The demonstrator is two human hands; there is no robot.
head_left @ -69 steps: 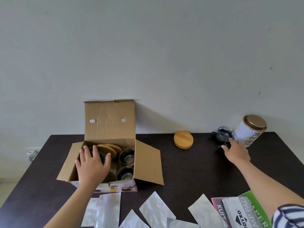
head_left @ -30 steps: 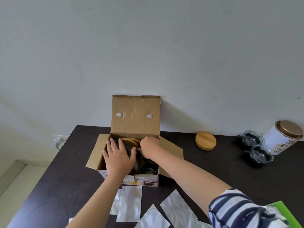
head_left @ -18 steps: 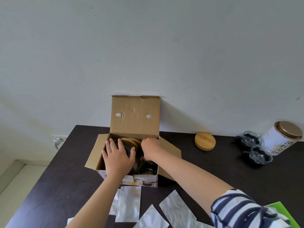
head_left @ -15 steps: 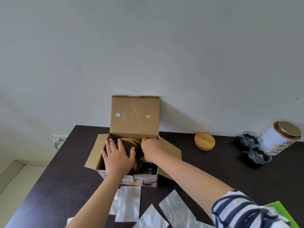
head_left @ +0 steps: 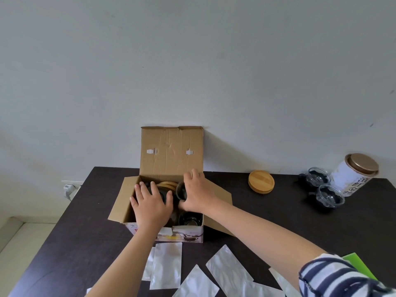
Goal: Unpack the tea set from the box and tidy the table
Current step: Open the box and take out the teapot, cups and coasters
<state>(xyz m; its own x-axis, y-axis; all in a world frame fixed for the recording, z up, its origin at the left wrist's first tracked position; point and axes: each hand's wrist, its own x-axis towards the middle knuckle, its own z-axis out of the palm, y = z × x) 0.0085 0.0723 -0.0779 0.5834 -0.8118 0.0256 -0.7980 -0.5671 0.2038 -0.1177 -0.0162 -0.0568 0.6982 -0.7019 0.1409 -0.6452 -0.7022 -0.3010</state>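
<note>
While left hand (head_left: 151, 205) steadies, right hand (head_left: 198, 195) grips cup (head_left: 180, 190) (in box (head_left: 171, 151)).

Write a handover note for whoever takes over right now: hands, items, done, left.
Left hand lies flat on the contents of the box. Right hand grips a glass cup at the box's top.
Done: two cups and a wooden lid stand on the table by the tin.
Left: remaining cups and lids in the box, then the foil pouches along the near edge.
</note>
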